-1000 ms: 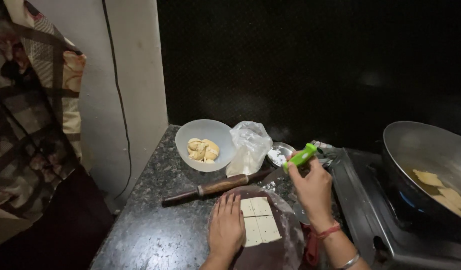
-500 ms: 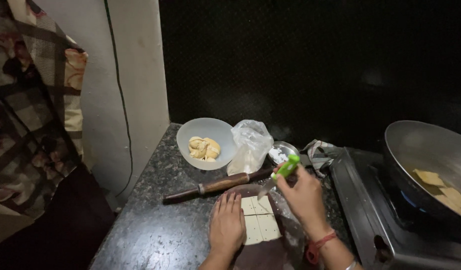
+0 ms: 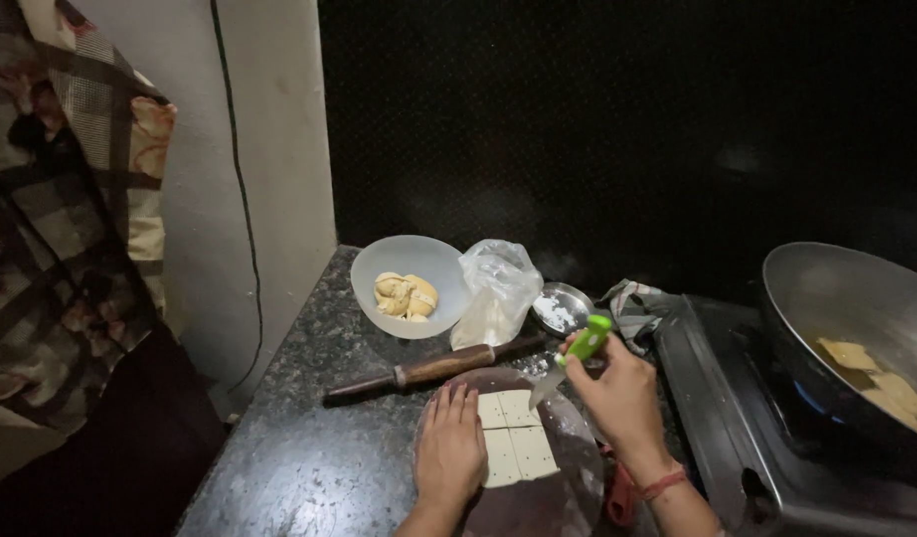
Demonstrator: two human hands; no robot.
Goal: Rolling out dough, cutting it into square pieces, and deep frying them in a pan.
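Two hands are working: left hand (image 3: 450, 449) pressing flat, steadying dough (image 3: 515, 438); right hand (image 3: 617, 398) gripping knife (image 3: 575, 356) above it

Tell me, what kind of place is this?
Most likely a small home kitchen: a gas stove carries a frying pan, and a rolling pin lies on the stone counter beside cut dough.
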